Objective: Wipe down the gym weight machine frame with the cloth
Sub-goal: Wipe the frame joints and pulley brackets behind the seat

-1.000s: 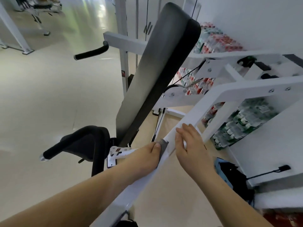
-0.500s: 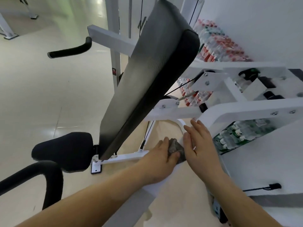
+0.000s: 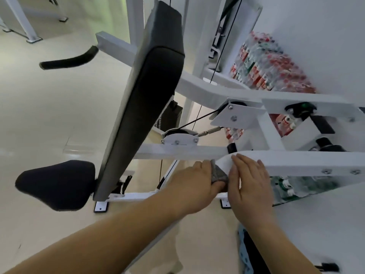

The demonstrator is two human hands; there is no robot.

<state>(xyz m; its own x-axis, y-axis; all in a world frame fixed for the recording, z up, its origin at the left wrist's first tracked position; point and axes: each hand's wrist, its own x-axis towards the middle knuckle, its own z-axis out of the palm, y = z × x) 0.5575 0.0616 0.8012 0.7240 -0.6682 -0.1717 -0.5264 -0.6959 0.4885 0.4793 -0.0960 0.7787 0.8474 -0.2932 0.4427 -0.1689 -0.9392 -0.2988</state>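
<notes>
Pale gym floor (image 3: 49, 115) behind: left hand (image 3: 195, 186) grips cloth (image 3: 218, 174) against white frame (image 3: 296, 161); right hand (image 3: 250, 180) rests straight fingers (image 3: 242, 162) on it.

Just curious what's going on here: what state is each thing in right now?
Cloth: bunched, pressed against the frame.
Left hand: grips the cloth.
Right hand: fingers flat on the frame.
Back pad: leaning.
Cable: pulled straight.

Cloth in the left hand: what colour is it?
Grey, seen best in the head view, where the left hand holds the cloth against the white frame.
</notes>
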